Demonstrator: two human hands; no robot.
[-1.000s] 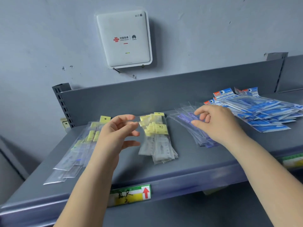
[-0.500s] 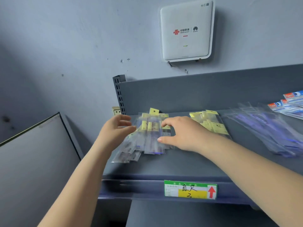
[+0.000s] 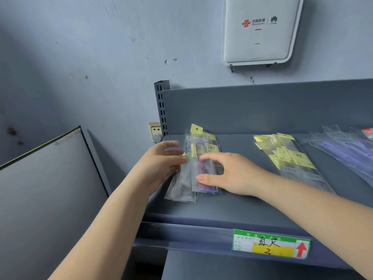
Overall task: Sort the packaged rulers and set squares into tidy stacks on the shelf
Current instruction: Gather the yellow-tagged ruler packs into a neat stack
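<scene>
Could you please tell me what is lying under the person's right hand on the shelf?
Under the right hand lies the leftmost stack of packaged rulers on the grey shelf; the left hand touches its left edge. The hand covers the stack's right side.

a stationery shop: price label on a stocked metal shelf.

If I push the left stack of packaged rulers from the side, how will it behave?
The left stack of packaged rulers probably slides apart easily: the clear sleeves look glossy and already lie fanned at the near end. Each pack seems thin and light, so likely somewhat flexible. The left hand and right hand flanking it suggest it needs squaring from both sides.
</scene>
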